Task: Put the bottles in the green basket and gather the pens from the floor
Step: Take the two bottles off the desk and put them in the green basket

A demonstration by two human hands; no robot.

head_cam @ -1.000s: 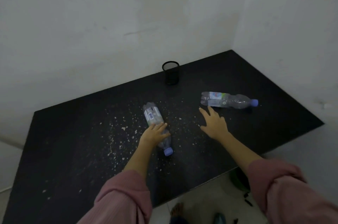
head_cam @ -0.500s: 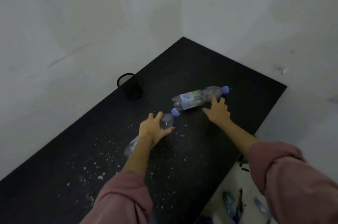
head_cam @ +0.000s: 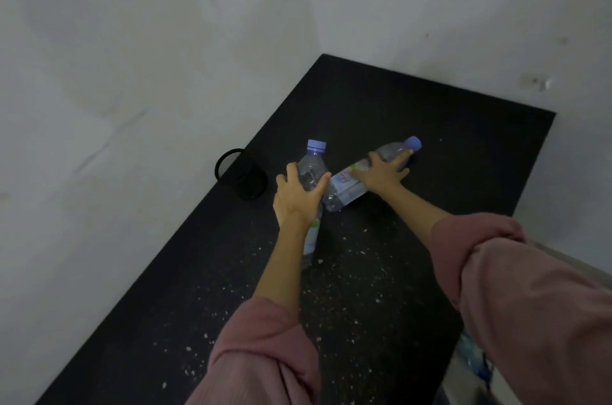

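Two clear plastic bottles with blue caps are on the black table (head_cam: 463, 146). My left hand (head_cam: 298, 196) is wrapped around the nearer bottle (head_cam: 313, 169), which is tilted up with its cap pointing away from me. My right hand (head_cam: 381, 174) lies over the second bottle (head_cam: 347, 186), which rests on its side with its cap to the upper right. The fingers curl over its upper half. No green basket or pens can be made out.
A black mesh cup (head_cam: 240, 174) stands by the wall, just left of my left hand. White flecks litter the near tabletop. At lower right, past the table edge, another bottle (head_cam: 472, 355) lies on the floor. White walls close the corner behind.
My left hand has closed on its bottle and tipped it up, cap now away. My right hand has come down onto the second bottle. The view swung left and closer.
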